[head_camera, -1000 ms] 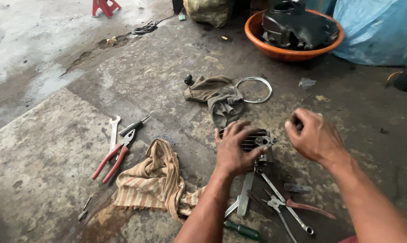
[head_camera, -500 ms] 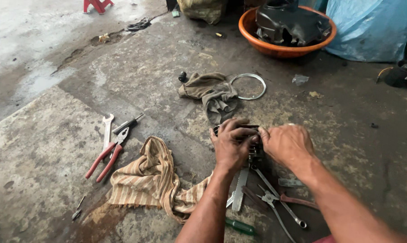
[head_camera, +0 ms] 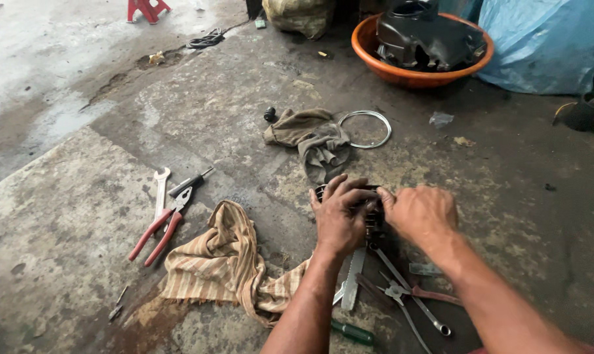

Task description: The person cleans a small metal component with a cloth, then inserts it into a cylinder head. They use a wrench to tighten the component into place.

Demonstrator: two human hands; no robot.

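- Since the earlier frames the right hand (head_camera: 420,213) has been brought in from the side and is now set against the finned part (head_camera: 374,219), opposite the left hand (head_camera: 339,213).
- The part is clasped between the 2 hands on the concrete floor (head_camera: 244,118); the fingers of both are curled about it, and most of it is hidden.
- Just below the hands, tools (head_camera: 402,292) are laid in a loose pile.
- A striped rag (head_camera: 221,262) is spread to the left, with red pliers (head_camera: 159,229) and a spanner (head_camera: 160,190) beyond it.
- A grey rag (head_camera: 313,137) and a wire ring (head_camera: 366,129) are seen above the hands; an orange basin (head_camera: 382,69) is set further back.
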